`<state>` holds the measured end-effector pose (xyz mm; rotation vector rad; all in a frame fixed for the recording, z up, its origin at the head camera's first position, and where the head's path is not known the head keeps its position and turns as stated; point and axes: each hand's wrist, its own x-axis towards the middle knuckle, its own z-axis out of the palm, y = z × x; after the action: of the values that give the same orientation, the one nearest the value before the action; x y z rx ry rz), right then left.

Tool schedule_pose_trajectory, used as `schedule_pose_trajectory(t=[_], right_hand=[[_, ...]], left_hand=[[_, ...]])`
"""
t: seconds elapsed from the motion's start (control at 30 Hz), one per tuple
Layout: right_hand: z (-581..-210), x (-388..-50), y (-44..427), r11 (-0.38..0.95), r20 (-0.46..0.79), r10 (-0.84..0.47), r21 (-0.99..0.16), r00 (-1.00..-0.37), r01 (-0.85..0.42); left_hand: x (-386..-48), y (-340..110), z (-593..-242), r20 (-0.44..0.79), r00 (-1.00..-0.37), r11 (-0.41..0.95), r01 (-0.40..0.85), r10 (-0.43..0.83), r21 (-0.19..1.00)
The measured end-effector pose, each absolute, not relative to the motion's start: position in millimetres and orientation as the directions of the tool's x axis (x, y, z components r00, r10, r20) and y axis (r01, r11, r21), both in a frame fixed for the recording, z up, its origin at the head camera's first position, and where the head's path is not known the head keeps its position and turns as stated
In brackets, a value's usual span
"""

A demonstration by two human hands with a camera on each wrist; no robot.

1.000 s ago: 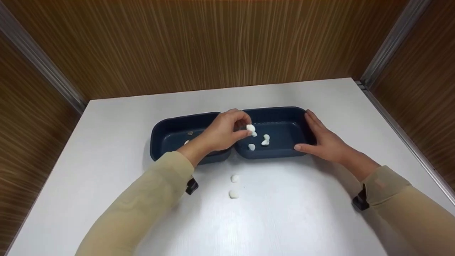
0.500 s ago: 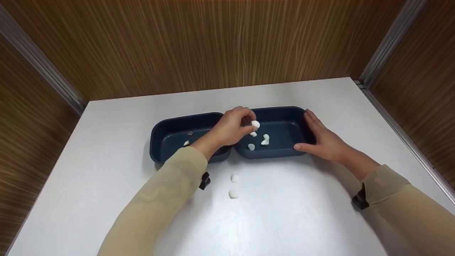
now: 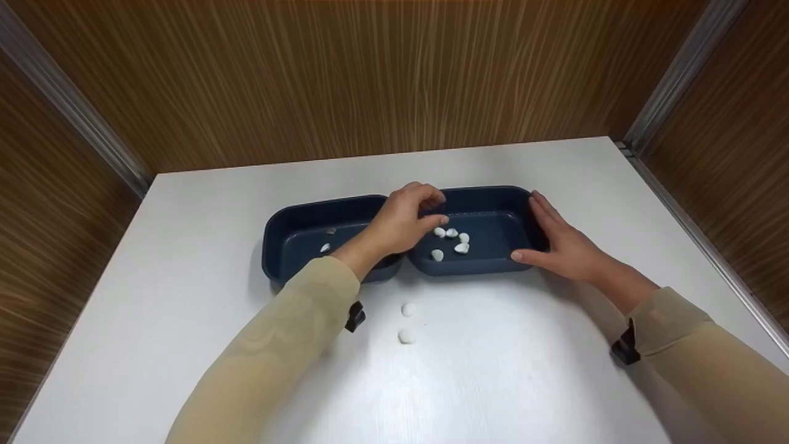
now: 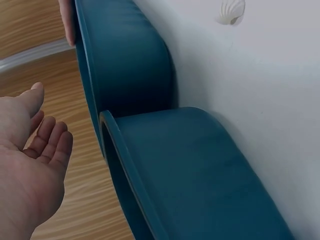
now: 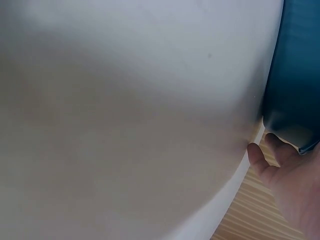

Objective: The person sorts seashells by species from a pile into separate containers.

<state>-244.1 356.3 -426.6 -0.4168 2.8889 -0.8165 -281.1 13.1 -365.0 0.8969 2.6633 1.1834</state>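
Over the inner end of the right dark-blue tray [image 3: 487, 266], my left hand [image 3: 399, 219] hovers with thumb and fingers apart and nothing between them. Several small white seashells [image 3: 452, 233] lie on that tray's floor below it. My right hand [image 3: 564, 246] rests against the tray's right end, its thumb at the front corner and its fingers extended along the side. The left dark-blue tray [image 3: 269, 246] holds one pale shell [image 3: 325, 247] and a small brownish piece [image 3: 331, 231]; my left forearm hides part of it. In the left wrist view, the left hand [image 4: 37, 170] is visibly bare.
Two white shells [image 3: 407, 309] lie on the white table [image 3: 481, 370] in front of the trays; a ribbed shell [image 4: 231, 12] shows in the left wrist view. Wood-patterned panels [image 3: 394, 80] stand behind and at both sides. The trays' inner ends meet.
My left hand moved slightly right, then let go of a white seashell, which now lies among the others in the right tray. My right hand has stayed in place.
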Motion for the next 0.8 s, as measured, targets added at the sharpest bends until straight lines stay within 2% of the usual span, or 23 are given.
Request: schedule_pose_trajectory(t=[0.57,0.8], right_hand=[[-425,-249,362,0.813,-0.040,-0.288,-0.538,-0.957,-0.222],[-427,-249,364,0.815,-0.043,-0.290,-0.535,-0.956,-0.223]], left_hand=[[-228,-16,-365,0.223,-0.728,0.385,0.566,0.649,0.729],[-207,-28,-375,0.208,-0.698,0.348,0.565,0.685,0.748]])
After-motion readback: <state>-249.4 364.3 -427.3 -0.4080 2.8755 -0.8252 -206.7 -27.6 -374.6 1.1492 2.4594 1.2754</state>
